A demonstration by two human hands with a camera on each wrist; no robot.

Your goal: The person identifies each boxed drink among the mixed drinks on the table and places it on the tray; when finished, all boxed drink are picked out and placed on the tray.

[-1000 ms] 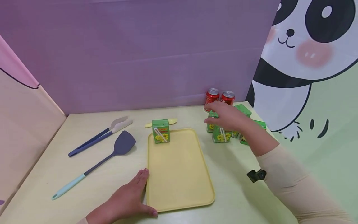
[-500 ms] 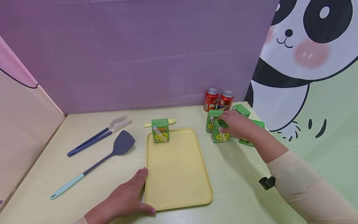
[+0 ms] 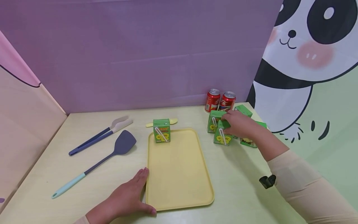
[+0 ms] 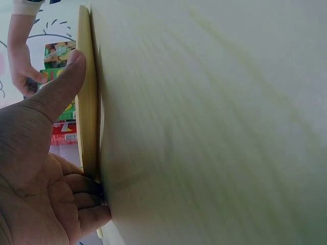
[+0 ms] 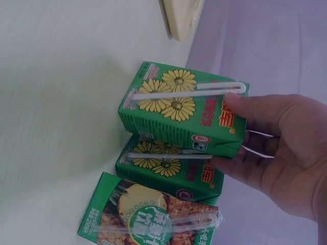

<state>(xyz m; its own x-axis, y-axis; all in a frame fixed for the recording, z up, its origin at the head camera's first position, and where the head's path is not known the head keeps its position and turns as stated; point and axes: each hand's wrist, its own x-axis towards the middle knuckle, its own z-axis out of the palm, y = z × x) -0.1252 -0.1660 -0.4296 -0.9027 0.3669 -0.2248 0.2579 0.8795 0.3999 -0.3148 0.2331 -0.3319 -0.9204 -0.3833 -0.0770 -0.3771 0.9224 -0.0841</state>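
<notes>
Green carton (image 3: 222,136), pinched beneath right hand (image 3: 241,125)

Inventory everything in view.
Tray: one, yellow, centre
Cartons: at least five, green; one on tray, others right
Cans: two, red, back right
Tongs: one, blue-handled, left
Turner: one, bluish, left
Utensil: one, yellow, behind tray's carton
Table: one, pale, beneath
Backdrop: one, purple, behind
Side wall: one, pinkish, left
Panda print: one, black and white, right
Sleeves: two, beige, forearms
Device: one, black, right sleeve
Left hand: one, tray's edge
Right hand: one, gripping front carton
</notes>
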